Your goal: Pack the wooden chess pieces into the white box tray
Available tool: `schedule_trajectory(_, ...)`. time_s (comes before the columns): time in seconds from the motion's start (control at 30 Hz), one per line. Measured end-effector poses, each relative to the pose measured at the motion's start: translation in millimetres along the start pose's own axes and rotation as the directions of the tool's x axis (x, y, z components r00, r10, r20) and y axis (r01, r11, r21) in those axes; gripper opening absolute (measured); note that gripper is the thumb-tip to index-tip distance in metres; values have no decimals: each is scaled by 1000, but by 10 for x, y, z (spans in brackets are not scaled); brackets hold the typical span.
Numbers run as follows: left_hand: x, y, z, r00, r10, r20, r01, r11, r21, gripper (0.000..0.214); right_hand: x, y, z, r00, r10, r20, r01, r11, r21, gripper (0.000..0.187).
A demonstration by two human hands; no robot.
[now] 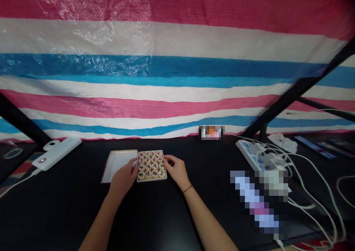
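A shallow white box (152, 180) of Chinese chess pieces rests on the black table, filled with rows of round wooden discs (148, 166). The upper rows carry red characters and the lower rows black ones. My left hand (124, 176) grips the box at its left side, its fingertips partly hidden by the hand. On the opposite side, my right hand (176, 168) holds the right edge between curled fingers and thumb. An open box lid (119, 161), pale inside with a brown rim, lies just left of the box, partly under my left hand.
A white power bank (59, 153) with a cable lies on the table (69, 206) at left. To the right are a power strip (246, 153), tangled white cables (310, 184) and a blurred-out long object (255, 203). A striped sheet (166, 69) hangs behind.
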State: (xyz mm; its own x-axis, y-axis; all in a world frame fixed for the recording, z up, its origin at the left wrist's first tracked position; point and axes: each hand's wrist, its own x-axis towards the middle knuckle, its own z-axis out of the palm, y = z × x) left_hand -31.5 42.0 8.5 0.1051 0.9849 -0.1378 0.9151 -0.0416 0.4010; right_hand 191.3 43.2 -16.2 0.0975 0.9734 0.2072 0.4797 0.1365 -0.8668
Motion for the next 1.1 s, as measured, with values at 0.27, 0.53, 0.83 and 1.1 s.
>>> schedule_trajectory(0.27,6,-22,-31,1000,-22,19,23,999,-23,40,-14,-39,-6,1000,5,13,-5,1000,-1,24)
schedule_trajectory(0.53,-12,-90,-94,997,-52,54,53,999,-10,39,-42,-69,13,999,1,39,-1,1000,-11,21)
schedule_trajectory(0.83,-16,-182,-137,994,-88,58,90,996,-22,39,-33,-52,21,996,-37,75,48,989,-141,23)
schedule_trajectory(1.1,47,-353,-122,983,-129,-131,129,992,-10,39,-49,-62,38,995,-30,98,41,993,-113,25)
